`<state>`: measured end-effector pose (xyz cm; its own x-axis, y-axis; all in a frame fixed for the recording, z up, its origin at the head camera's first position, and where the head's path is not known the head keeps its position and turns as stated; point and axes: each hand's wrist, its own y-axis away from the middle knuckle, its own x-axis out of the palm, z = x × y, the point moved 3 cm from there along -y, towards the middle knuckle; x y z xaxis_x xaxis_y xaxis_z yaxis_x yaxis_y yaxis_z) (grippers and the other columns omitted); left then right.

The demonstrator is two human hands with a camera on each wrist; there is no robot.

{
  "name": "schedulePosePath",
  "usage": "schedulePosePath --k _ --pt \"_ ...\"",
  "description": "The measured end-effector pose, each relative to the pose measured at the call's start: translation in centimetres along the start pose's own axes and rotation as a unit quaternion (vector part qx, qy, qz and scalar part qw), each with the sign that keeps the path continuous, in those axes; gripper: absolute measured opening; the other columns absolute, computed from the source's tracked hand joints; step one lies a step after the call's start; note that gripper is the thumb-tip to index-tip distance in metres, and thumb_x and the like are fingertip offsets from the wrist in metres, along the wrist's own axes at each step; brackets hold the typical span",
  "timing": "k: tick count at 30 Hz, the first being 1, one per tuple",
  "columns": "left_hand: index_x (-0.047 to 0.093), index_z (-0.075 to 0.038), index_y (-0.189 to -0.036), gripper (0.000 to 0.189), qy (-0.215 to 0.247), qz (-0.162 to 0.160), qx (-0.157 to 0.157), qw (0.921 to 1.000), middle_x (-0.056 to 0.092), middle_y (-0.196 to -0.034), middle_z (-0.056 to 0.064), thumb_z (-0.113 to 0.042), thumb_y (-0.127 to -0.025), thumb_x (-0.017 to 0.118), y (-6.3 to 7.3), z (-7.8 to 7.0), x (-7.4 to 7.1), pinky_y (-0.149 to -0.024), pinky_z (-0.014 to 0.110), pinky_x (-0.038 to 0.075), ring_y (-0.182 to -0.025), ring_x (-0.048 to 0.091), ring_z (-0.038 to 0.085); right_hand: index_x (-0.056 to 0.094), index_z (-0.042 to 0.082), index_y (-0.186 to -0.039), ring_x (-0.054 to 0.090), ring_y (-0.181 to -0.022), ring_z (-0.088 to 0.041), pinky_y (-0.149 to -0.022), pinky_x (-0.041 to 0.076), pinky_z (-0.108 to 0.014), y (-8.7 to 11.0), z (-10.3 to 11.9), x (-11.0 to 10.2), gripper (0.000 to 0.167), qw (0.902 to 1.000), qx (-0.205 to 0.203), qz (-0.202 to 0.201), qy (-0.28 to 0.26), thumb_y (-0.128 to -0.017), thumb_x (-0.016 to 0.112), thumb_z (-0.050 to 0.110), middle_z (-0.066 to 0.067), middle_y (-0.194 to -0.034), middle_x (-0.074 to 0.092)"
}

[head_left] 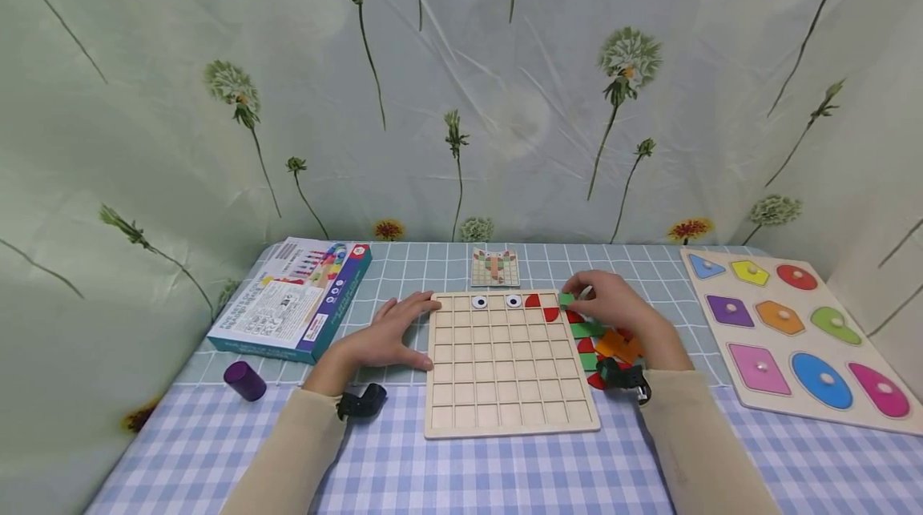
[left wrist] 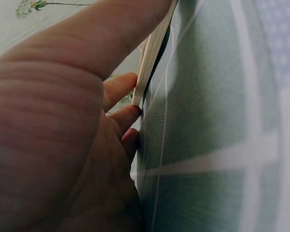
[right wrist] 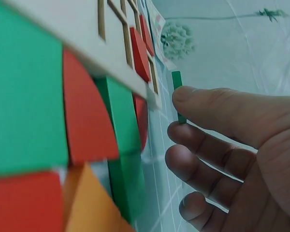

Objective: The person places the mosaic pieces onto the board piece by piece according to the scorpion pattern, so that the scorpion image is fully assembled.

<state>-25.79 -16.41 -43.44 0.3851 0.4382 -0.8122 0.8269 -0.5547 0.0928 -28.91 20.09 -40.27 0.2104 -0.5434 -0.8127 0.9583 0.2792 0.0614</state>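
Observation:
A wooden grid board (head_left: 505,371) lies flat, its top row bearing two eye tiles (head_left: 479,302) and two red quarter-round tiles (head_left: 551,314). My left hand (head_left: 385,339) rests at the board's left side, thumb and fingertips spread against its edge; the left wrist view shows the fingers (left wrist: 123,116) touching that edge. At the top right corner my right hand (head_left: 613,303) pinches a green square tile (head_left: 566,299). In the right wrist view this tile (right wrist: 177,79) is seen edge-on between thumb and forefinger, above the cloth beside the board.
Loose red, green and orange tiles (head_left: 618,345) lie along the board's right side. A small pattern card (head_left: 495,267) stands behind it. To the left are a boxed set (head_left: 292,299) and a purple cylinder (head_left: 245,381); at right lies a knobbed shape puzzle (head_left: 782,347).

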Motion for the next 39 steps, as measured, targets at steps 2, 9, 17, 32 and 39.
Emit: schedulePosePath --k 2,9,17,32,39 --pt "0.035 -0.016 -0.154 0.095 0.001 0.000 0.001 1.0000 0.021 -0.167 0.012 -0.046 -0.077 0.084 0.0 0.0 0.0 -0.124 0.063 -0.001 -0.156 0.014 0.035 0.069 0.008 -0.111 0.059 -0.089 -0.023 -0.075 0.055 -0.031 -0.1 0.4 0.2 0.021 1.0000 -0.002 0.001 0.002 -0.092 0.070 0.016 -0.012 -0.107 0.067" --pt "0.036 -0.016 -0.154 0.096 0.001 0.000 -0.001 1.0000 0.021 -0.167 0.013 -0.045 -0.077 0.084 0.0 0.0 0.0 -0.124 0.063 -0.001 -0.156 0.014 0.036 0.069 0.005 -0.109 0.059 -0.086 -0.022 -0.076 0.055 -0.032 -0.3 1.6 0.9 0.021 0.9993 -0.035 0.014 0.007 -0.090 0.071 0.014 -0.012 -0.103 0.067" --pt "0.035 -0.017 -0.154 0.096 0.004 0.001 -0.004 1.0000 0.021 -0.167 0.012 -0.046 -0.077 0.084 0.0 0.0 0.0 -0.124 0.063 -0.001 -0.156 0.014 0.035 0.071 0.008 -0.107 0.058 -0.082 -0.017 -0.076 0.052 -0.031 -0.5 2.4 1.6 0.019 0.9976 -0.060 0.029 0.021 -0.089 0.073 0.014 -0.006 -0.097 0.067" --pt "0.036 -0.017 -0.154 0.095 0.002 0.001 -0.009 1.0000 0.021 -0.167 0.012 -0.046 -0.077 0.083 0.0 -0.1 -0.1 -0.124 0.062 -0.001 -0.156 0.014 0.034 0.069 0.010 -0.103 0.050 -0.080 -0.016 -0.070 0.045 -0.029 -0.6 3.4 2.8 0.016 0.9947 -0.089 0.038 0.033 -0.089 0.076 0.014 -0.002 -0.086 0.057" --pt "0.035 -0.017 -0.154 0.095 0.007 0.004 -0.013 0.9999 0.021 -0.167 0.011 -0.047 -0.077 0.083 0.1 -0.2 -0.1 -0.124 0.062 -0.002 -0.156 0.014 0.034 0.068 0.009 -0.102 0.050 -0.077 -0.014 -0.068 0.044 -0.028 -0.5 3.7 2.9 0.016 0.9943 -0.095 0.043 0.024 -0.089 0.075 0.012 0.000 -0.081 0.055"
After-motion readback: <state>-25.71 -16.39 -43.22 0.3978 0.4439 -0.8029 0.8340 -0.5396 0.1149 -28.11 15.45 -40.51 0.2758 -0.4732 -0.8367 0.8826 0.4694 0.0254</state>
